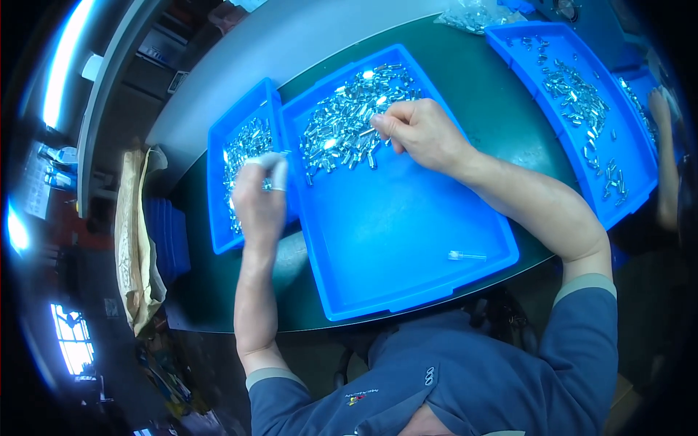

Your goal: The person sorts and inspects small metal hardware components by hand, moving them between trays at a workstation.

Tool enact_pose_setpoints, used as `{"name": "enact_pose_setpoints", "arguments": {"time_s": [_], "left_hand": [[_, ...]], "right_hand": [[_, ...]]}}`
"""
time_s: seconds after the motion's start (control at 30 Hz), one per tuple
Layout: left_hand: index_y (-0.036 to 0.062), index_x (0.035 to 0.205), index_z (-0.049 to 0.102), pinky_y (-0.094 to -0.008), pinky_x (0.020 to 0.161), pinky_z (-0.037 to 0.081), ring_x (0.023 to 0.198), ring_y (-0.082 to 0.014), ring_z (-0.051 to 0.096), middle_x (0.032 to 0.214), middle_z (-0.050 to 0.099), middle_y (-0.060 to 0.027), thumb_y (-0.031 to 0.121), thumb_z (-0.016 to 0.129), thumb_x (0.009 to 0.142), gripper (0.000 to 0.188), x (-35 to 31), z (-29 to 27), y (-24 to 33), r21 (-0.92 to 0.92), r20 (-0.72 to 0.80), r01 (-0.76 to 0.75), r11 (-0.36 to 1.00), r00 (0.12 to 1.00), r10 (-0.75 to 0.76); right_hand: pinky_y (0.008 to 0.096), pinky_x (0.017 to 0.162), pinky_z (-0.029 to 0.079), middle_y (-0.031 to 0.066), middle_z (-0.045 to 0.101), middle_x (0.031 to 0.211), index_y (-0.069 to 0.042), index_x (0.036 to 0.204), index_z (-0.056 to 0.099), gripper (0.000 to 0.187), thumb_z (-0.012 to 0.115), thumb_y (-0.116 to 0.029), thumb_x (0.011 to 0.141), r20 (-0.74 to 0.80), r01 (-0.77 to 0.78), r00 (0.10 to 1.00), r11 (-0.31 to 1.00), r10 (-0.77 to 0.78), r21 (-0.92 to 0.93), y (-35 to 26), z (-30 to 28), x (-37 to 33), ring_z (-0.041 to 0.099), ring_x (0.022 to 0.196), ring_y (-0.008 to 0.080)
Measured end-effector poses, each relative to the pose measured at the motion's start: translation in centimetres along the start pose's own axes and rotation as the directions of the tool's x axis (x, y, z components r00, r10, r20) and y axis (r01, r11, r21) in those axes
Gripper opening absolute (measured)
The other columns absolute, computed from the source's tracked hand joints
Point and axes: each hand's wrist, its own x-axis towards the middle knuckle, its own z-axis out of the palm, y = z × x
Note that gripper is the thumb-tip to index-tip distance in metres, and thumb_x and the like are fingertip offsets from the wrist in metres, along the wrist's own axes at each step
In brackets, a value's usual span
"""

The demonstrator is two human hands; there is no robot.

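My left hand (pixel 260 195), with white covers on some fingertips, is over the right side of a small blue tray (pixel 219 231). Its thumb and finger close on what looks like a small shiny metal part (pixel 286 152). In that tray lie many small metal cylinders (pixel 247 142). My right hand (pixel 424 134) is pinched closed at the right edge of a pile of metal cylinders (pixel 342 120) in the large blue tray (pixel 400 232). What sits between its fingertips is too small to make out. A clear plastic tube (pixel 467 256) lies in the large tray's near right corner.
Another blue tray of metal parts (pixel 578 98) stands at the right on the green tabletop (pixel 472 87). Beyond it another person's hand (pixel 660 109) shows. A clear bag of parts (pixel 476 16) lies at the back. Brown paper sacking (pixel 134 240) stands at the left.
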Motion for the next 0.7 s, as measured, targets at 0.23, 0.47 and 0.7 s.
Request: {"name": "enact_pose_setpoints", "arguments": {"time_s": [0.23, 0.47, 0.7], "left_hand": [[0.0080, 0.112, 0.072, -0.0433, 0.084, 0.056, 0.098, -0.0336, 0.068, 0.103, 0.070, -0.0141, 0.012, 0.079, 0.084, 0.029, -0.9, 2.4, 2.2, -0.005, 0.279, -0.157, 0.988, 0.948, 0.152], [0.0049, 0.106, 0.068, -0.0457, 0.075, 0.052, 0.087, -0.0335, 0.066, 0.092, 0.066, -0.0149, 0.012, 0.079, 0.082, 0.027, -1.3, 4.6, 4.3, 0.065, 0.474, -0.121, 0.991, 0.877, 0.076], [0.0053, 0.097, 0.067, -0.0467, 0.073, 0.052, 0.083, -0.0353, 0.066, 0.085, 0.065, -0.0147, 0.016, 0.079, 0.083, 0.021, -1.5, 2.9, 5.2, 0.010, 0.544, -0.015, 1.000, 0.839, 0.007]], "right_hand": [[0.0284, 0.055, 0.043, 0.0013, 0.062, 0.062, -0.002, 0.079, 0.070, 0.038, 0.064, -0.033, 0.102, 0.029, 0.031, 0.999, 0.999, -0.030, -0.020, -0.7, 0.2, 0.0, 0.056, 0.059, 0.0089], [0.0290, 0.055, 0.044, 0.0019, 0.062, 0.062, -0.002, 0.078, 0.070, 0.038, 0.066, -0.032, 0.101, 0.039, -0.006, 0.999, 1.000, 0.006, 0.013, -0.1, 0.6, -0.2, 0.056, 0.060, 0.0090], [0.0296, 0.056, 0.046, 0.0031, 0.064, 0.064, -0.002, 0.080, 0.071, 0.036, 0.067, -0.031, 0.100, 0.107, -0.021, 0.994, 0.993, 0.033, -0.115, -0.7, 0.4, -0.3, 0.058, 0.060, 0.0097]]}}
